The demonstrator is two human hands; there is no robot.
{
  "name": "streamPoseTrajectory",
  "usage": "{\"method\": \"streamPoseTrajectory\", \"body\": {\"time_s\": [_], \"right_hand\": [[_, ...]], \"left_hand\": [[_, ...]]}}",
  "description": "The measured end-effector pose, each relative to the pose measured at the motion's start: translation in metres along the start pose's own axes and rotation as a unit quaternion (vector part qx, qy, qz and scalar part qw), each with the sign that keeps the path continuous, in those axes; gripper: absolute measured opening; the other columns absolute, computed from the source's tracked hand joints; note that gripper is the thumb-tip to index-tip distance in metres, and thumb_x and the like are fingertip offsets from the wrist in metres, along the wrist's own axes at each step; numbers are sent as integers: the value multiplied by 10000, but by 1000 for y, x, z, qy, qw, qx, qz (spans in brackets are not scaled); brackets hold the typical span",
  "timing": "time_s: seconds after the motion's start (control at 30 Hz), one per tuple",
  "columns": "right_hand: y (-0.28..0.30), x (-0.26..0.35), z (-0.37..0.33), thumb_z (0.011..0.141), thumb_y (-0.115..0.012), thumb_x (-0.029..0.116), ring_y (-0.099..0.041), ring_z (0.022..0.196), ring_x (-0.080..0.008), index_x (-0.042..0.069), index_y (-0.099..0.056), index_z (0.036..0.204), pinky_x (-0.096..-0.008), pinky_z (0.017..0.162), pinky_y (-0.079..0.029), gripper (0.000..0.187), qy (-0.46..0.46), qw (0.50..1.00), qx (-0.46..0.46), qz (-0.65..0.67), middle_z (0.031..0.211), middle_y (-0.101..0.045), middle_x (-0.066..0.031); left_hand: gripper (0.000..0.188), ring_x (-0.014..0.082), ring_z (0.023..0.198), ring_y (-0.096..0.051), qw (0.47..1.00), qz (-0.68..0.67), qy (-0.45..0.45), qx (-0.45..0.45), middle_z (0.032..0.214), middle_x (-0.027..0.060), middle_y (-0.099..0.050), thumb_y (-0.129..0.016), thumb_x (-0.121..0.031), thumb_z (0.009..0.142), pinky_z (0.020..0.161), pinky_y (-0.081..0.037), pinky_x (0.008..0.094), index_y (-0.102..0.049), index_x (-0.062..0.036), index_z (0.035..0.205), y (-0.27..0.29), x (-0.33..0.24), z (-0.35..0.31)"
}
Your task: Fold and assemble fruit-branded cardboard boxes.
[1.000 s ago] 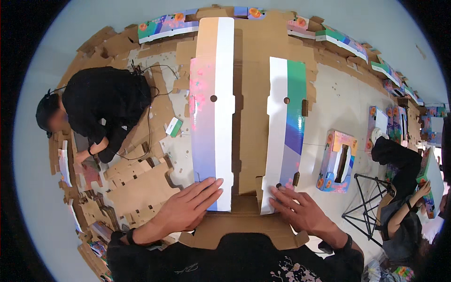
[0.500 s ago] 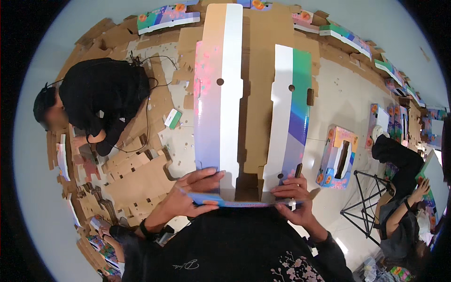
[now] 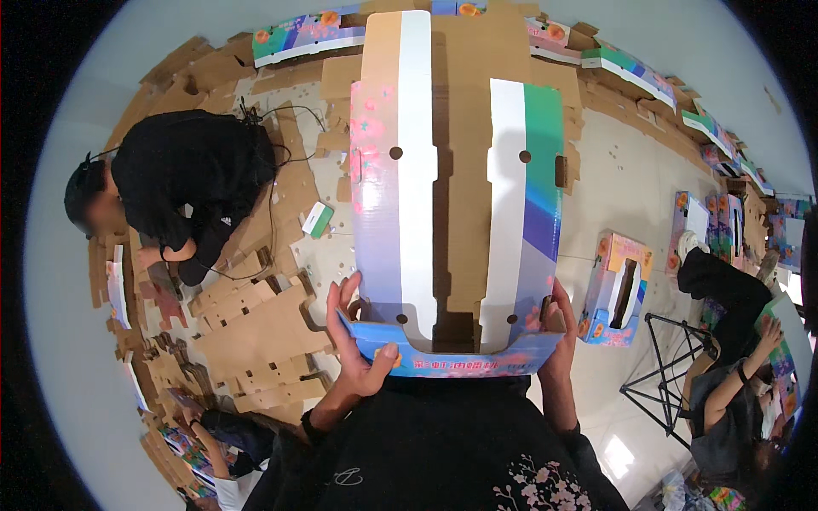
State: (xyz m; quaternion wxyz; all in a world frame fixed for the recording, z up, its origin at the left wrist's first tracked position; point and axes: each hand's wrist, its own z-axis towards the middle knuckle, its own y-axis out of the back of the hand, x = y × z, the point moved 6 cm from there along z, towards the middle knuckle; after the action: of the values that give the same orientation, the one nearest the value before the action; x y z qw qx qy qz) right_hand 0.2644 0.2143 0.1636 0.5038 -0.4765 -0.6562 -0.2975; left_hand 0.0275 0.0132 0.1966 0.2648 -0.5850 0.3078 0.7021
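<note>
In front of my body is a partly folded cardboard box (image 3: 413, 230) with pink, purple, green and white printed panels. Its near end panel (image 3: 460, 362), blue with a cut-out upper edge, stands up across the side panels. My left hand (image 3: 356, 341) grips the near left corner, its thumb on the end panel and its fingers along the outer side. At the opposite corner my right hand (image 3: 555, 336) is closed round the right side, partly hidden by the cardboard. A brown gap runs between the two white-edged side panels. The far end lies unfolded.
A finished-looking printed box (image 3: 612, 289) stands on the floor to the right, near a black folding frame (image 3: 669, 370). At left a person in black (image 3: 192, 183) crouches among flat cardboard sheets (image 3: 256, 341). Another person (image 3: 737, 375) handles a panel at right. Printed boxes line the far wall.
The near end panel has tilted so its printed face shows. My left hand has shifted outward to the corner, and my right hand has moved round to the outer side.
</note>
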Motion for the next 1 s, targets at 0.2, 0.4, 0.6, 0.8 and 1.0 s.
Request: {"method": "streamPoseTrajectory", "body": {"time_s": [0.2, 0.4, 0.6, 0.8, 1.0], "right_hand": [[-6, 4, 1, 1023, -579, 192, -594, 898, -67, 25, -569, 1368, -213, 763, -500, 383, 8, 999, 4, -34, 1138, -627, -32], [4, -2, 3, 1029, -593, 267, -589, 749, -58, -26, -597, 1328, -209, 664, -486, 419, -3, 998, -30, -60, 863, -645, 17], [13, -7, 2, 1015, -619, 236, -595, 766, -79, -43, -589, 1340, -235, 674, -504, 429, -16, 997, -30, -65, 931, -680, -48], [12, 2, 8, 1075, -431, 377, -639, 1031, -162, -27, -577, 1333, -316, 866, -519, 501, -3, 999, -32, -37, 1198, -662, -116], [-6, 44, -10, 1067, -285, 461, -491, 1325, -330, -35, -464, 1429, -453, 1088, -403, 639, 166, 975, 28, -143, 1448, -489, -237]], "left_hand": [[911, 365, 1462, -252, 998, 48, 2, 30, 1572, 262, -239, -623, -219, 870, 1184, -219, 473, -92, 29, 1567, 1, -5, 9], [600, 356, 1449, -282, 992, 118, -2, 34, 1553, 241, -293, -424, -238, 970, 1189, -204, 456, -365, 55, 1491, 5, -10, 14], [532, 348, 1447, -278, 990, 133, 27, 34, 1544, 237, -296, -343, -238, 1013, 1189, -205, 456, -424, 47, 1455, 4, -10, 14], [516, 346, 1427, -287, 990, 123, 51, 41, 1524, 234, -301, -345, -326, 1038, 1176, -214, 472, -499, 13, 1395, 4, -7, 14], [616, 380, 1412, -307, 990, 133, 14, 50, 1508, 264, -314, -279, -463, 1055, 1169, -213, 513, -529, 13, 1357, -4, -7, 11]]}}
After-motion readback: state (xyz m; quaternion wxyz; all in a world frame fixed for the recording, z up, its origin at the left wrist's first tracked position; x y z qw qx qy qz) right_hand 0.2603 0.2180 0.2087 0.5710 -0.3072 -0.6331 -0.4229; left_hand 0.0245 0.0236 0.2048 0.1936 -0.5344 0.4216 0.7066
